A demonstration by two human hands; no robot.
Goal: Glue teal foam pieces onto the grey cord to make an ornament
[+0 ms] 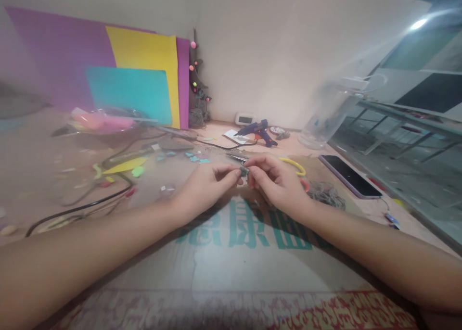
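Observation:
My left hand point(225, 177) and my right hand point(272, 178) meet over the middle of the table. Between their fingertips they pinch a small dark grey-green piece point(244, 171); its kind is too small to make out. Just behind my fingers lie scissors, with pointed metal blades point(236, 157) to the left and a yellow handle point(294, 165) showing past my right hand. A tangled heap of grey cord point(327, 195) rests beside my right wrist. Under both hands is a board or sheet with teal printed characters point(249, 224).
A dark blue glue gun point(258, 130) stands near the wall. Right of it is a clear plastic jug point(325, 113), and a phone point(350, 176) lies near the table's right edge. Small blue cut-outs point(195, 158) and a black cable point(83, 205) lie left; coloured sheets point(144, 51) lean behind.

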